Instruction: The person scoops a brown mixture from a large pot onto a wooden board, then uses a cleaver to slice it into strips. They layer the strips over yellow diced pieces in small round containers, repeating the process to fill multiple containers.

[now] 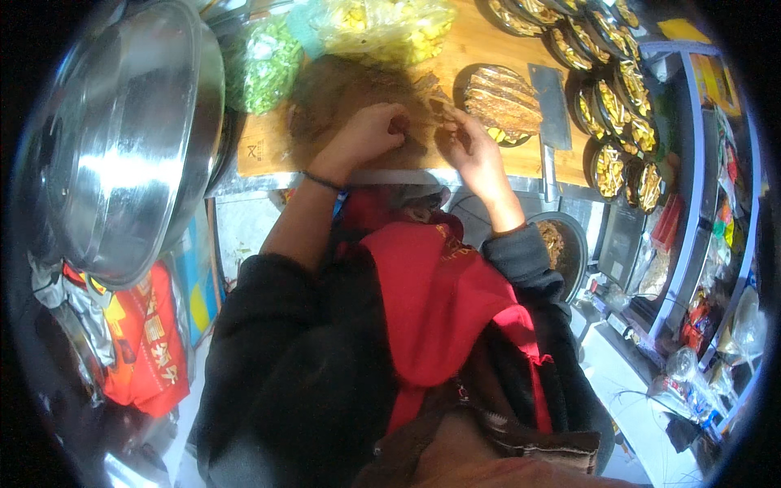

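Observed left hand (376, 134) loosely curled, right hand (473, 154) partly curled, near front edge of wooden board (521, 164); cannot tell whether holding anything. Located brown slices (502, 99) atop bowl (460, 84) beside right hand.

On your yellow-brown wooden board (521, 159): dark round bowl (460, 84) topped with brown slices (500, 96); flat grey steel cleaver (551, 106). Above it: your curled bare left hand (370, 136), your bare right hand (473, 154) near the bowl.
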Available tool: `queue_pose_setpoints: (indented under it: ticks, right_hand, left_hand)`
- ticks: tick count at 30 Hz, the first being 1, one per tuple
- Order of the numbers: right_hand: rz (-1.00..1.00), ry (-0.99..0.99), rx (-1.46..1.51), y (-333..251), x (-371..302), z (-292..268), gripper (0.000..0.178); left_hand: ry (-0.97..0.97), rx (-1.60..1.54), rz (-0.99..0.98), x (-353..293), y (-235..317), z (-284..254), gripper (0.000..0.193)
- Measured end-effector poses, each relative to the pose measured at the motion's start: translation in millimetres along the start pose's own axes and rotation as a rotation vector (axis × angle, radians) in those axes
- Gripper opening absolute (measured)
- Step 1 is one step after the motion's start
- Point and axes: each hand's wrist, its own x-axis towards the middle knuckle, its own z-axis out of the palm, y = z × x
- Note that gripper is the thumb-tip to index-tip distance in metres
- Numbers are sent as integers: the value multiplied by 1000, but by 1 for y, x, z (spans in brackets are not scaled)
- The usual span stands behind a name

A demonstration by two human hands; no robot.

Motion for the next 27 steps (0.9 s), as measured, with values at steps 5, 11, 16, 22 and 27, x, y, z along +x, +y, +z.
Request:
queue_pose_setpoints:
  ticks: [5, 11, 16, 22, 27]
  right_hand:
    - [29, -28, 50, 15, -7, 9, 37]
    - [-7, -236, 20, 8, 1, 21, 57]
    - [189, -329, 664, 2, 2, 1, 65]
    - [221, -110, 532, 16, -6, -27, 23]
    - [187, -41, 730, 24, -11, -48, 16]
  left_hand:
    - [-59, 132, 27, -11, -9, -8, 30]
    - [-92, -8, -152, -7, 15, -7, 29]
    - [-232, -618, -58, 10, 29, 0, 19]
    - [-242, -839, 105, 34, 38, 17, 15]
    - [-142, -781, -88, 48, 51, 42, 16]
